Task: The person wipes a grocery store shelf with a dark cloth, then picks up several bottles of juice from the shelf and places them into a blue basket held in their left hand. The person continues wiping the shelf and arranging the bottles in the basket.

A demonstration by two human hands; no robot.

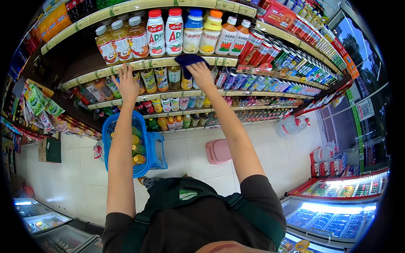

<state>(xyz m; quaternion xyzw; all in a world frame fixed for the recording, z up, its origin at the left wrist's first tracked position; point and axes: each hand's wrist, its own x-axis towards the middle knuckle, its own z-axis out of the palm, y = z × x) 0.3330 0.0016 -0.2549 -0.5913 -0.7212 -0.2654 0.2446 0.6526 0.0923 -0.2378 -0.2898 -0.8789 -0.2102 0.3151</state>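
My right hand [201,76] presses a dark purple cloth [191,60] against the yellow price strip [159,62] along a drink shelf's front edge. Part of the cloth droops below the strip, in front of the bottles underneath. My left hand [127,83] holds nothing; its fingers are spread, with their tips at the same strip further left. Above the strip stand tea bottles [118,41], white milk-drink bottles [155,33] with red caps, and bottles with blue and orange caps [210,32]. The brown shelf board [76,64] shows bare to their left.
Under my left forearm, a blue plastic basket [109,126] of bottles rests by a blue stool [157,151]. A pink stool [218,151] is on the tiled floor. Large water bottles [291,125] stand at right. Lit freezers [329,218] and hanging snack packets [34,99] flank the aisle.
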